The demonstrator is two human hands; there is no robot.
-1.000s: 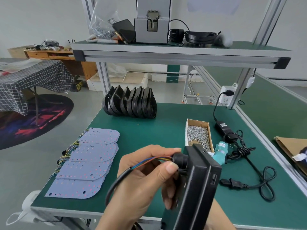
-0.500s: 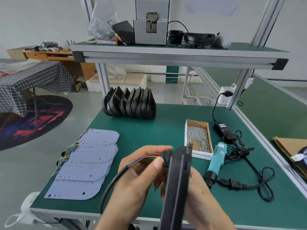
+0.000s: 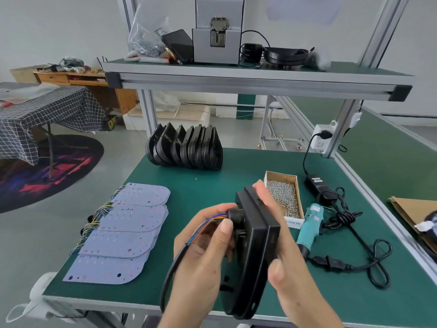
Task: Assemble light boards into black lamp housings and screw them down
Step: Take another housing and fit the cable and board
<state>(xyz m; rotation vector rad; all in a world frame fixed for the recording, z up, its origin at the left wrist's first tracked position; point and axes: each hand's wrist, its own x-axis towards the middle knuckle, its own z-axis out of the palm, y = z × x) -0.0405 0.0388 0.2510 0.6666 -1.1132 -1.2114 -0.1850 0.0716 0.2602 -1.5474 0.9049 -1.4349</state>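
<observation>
Black lamp housing (image 3: 254,252) is held on edge above the near part of the green bench (image 3: 212,185), between both my hands, long axis running from near-low to far-high, back face turned left. Left hand (image 3: 203,254) sits on that back side, thumb and fingers curled round the round cable gland (image 3: 235,215) where the coloured wires (image 3: 208,221) and black cable (image 3: 170,275) exit. Right hand (image 3: 279,235) clasps the opposite face, fingers wrapped over the top edge, thumb low on the rim. Both hands touch it; left is the one on the cable side. I judge next I'd lay it flat, open side up. Light boards (image 3: 125,233) lie well left, spare housings (image 3: 186,149) far back, screw box (image 3: 283,197) and teal screwdriver (image 3: 309,227) just right.
</observation>
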